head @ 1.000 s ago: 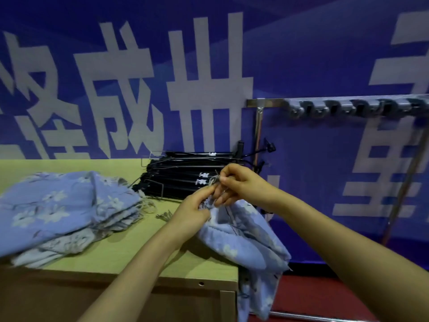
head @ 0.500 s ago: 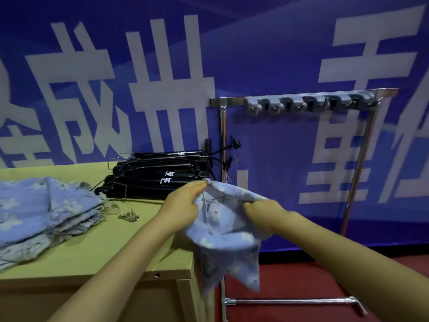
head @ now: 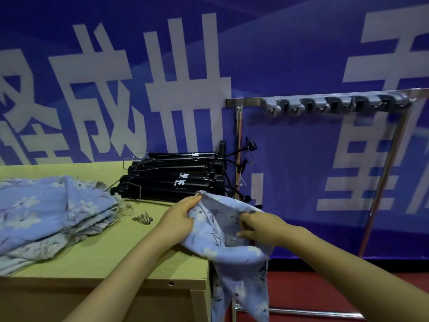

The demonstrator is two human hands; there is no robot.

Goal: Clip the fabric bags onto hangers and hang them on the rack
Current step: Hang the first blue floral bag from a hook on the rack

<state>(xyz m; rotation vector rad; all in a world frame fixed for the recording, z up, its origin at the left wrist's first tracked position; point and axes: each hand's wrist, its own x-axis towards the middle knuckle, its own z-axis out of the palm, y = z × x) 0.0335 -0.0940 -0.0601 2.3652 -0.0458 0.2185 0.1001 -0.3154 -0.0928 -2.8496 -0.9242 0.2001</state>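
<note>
We hold fabric bag (head: 228,249) at table (head: 104,263) corner: left hand (head: 178,219) and right hand (head: 262,225) fingers pinching top hem. Bag's long axis vertical, hanging floorward.

This looks like a staged work area in a hall or booth, not a home. A large blue printed banner (head: 290,54) with huge white characters fills the whole upper part of the frame as a backdrop. At lower left stands a plain pale wooden table (head: 97,259) carrying a pile of blue floral fabric bags (head: 48,214) and, at centre, a neat stack of identical black clip hangers (head: 176,180). At right a bare metal rack (head: 239,145) with a row of grey hooks (head: 334,104) stands on a dark red floor (head: 325,289), which suits a shop display or a set-up packing station
</note>
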